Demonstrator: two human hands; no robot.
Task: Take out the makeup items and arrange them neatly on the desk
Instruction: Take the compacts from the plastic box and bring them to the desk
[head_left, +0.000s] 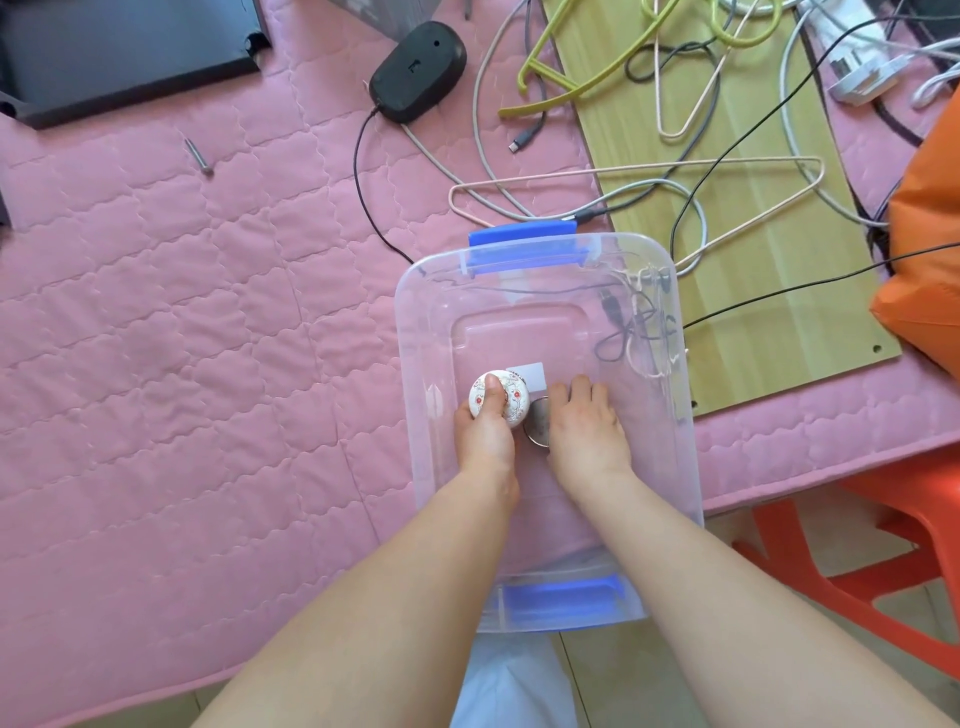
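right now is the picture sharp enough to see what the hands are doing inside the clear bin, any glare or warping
Head view: even, soft daylight with faint shadows; the clear bin walls show mild haze and glare. The left hand grips a sharply rendered white patterned compact; the right hand covers a round metallic item, grip unclear. Wide-angle distortion stretches the forearms and bends the edges.

Black mouse (417, 71), hangers (587, 88), tangled cables (691, 218), nail (199, 157), orange bag (922, 249).

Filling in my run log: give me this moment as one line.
stage: taking out | left hand: grips round patterned compact | right hand: on silver round item | place: inside clear bin
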